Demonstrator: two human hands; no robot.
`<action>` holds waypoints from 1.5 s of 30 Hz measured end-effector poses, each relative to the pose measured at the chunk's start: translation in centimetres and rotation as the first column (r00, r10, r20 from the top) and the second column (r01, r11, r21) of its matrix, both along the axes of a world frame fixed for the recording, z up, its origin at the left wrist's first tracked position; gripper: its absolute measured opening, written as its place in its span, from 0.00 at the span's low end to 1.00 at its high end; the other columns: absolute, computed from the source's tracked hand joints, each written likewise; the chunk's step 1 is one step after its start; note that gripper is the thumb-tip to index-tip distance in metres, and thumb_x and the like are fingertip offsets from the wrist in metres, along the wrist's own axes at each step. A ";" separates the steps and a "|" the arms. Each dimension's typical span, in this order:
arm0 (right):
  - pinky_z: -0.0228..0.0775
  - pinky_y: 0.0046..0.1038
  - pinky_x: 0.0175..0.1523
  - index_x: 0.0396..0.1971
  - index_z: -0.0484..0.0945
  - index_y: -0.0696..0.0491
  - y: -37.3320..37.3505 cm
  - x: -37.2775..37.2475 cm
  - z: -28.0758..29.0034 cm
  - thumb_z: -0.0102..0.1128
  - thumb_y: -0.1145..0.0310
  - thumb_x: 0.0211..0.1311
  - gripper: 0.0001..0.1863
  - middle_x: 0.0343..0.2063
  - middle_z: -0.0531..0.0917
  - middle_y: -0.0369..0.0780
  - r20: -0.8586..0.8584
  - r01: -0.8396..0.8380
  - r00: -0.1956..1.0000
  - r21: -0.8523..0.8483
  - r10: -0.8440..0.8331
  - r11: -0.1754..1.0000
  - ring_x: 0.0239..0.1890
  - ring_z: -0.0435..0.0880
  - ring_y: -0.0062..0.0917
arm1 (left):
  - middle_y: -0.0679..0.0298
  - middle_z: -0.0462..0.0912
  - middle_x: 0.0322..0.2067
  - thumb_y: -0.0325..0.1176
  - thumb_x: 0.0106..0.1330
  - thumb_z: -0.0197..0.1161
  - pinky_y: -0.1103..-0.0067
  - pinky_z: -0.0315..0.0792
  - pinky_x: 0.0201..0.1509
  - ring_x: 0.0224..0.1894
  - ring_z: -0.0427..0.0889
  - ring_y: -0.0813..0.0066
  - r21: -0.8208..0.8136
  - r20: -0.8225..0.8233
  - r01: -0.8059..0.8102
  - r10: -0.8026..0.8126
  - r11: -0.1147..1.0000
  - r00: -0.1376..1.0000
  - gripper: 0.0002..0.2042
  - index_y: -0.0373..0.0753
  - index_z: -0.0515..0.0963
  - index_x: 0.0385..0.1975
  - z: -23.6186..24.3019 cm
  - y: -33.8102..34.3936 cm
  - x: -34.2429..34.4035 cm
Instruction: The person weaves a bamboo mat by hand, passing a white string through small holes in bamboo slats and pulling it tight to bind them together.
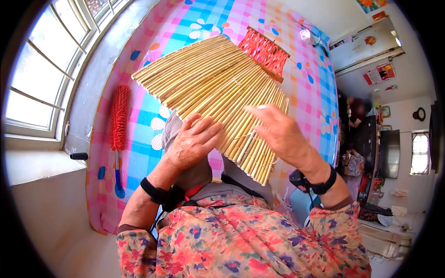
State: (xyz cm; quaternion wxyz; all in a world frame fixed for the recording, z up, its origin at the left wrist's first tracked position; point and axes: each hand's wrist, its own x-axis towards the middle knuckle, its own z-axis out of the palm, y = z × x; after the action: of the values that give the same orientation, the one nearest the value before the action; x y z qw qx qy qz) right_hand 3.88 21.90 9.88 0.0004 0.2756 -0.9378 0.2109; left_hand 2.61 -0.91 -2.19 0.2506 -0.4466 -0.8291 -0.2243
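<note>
A fan-shaped mat of pale reed sticks [199,78] lies over my lap. My left hand [194,141] is closed on its near edge at the middle, fingers curled over the sticks. My right hand [282,136] is over the mat's right part, fingers bent and slightly blurred beside a thin pale strand [243,136] that crosses the sticks; what the fingertips hold is unclear. Just beyond the mat lies a red lattice piece with wooden bars [262,51].
A checked, flowered bedcover [176,21] spreads under everything. A red bristly duster with a blue handle [120,120] lies at left, beside a barred window [41,69] and sill. At right are a blurred person [357,111], dark furniture, a screen [389,153] and a door.
</note>
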 end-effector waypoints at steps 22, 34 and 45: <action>0.72 0.29 0.47 0.48 0.72 0.57 7.3 7.8 2.5 0.61 0.73 0.57 0.18 0.41 0.80 0.46 0.018 0.323 0.941 -0.343 -0.338 0.882 0.44 0.81 0.35 | 0.67 0.77 0.31 0.32 0.44 0.71 0.71 0.67 0.49 0.38 0.76 0.67 0.040 -0.141 0.147 -0.140 0.988 0.980 0.14 0.42 0.73 0.29 13.9 2.7 -5.3; 0.72 0.23 0.34 0.43 0.73 0.61 4.5 4.5 2.1 0.60 0.72 0.59 0.14 0.28 0.80 0.43 -0.015 0.292 0.936 -0.527 -0.353 0.798 0.29 0.79 0.22 | 0.65 0.77 0.36 0.34 0.52 0.67 0.71 0.64 0.52 0.44 0.73 0.66 0.051 -0.126 0.159 -0.152 0.986 0.980 0.13 0.41 0.77 0.36 17.9 0.5 -9.3; 0.70 0.18 0.40 0.49 0.72 0.59 2.3 11.4 -8.7 0.58 0.71 0.62 0.16 0.36 0.81 0.36 0.388 0.566 0.824 -0.608 -0.414 0.557 0.36 0.76 0.12 | 0.65 0.77 0.36 0.34 0.45 0.71 0.69 0.62 0.54 0.46 0.73 0.66 -0.060 0.067 0.415 -0.411 0.908 0.909 0.19 0.42 0.76 0.40 7.8 4.2 -10.6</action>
State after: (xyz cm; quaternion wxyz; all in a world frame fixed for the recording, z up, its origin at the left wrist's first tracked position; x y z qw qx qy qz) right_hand 15.33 24.20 1.13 0.0695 -0.0419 -0.8191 0.5678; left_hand -8.01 3.26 5.57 0.1592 -0.6147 -0.7298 -0.2534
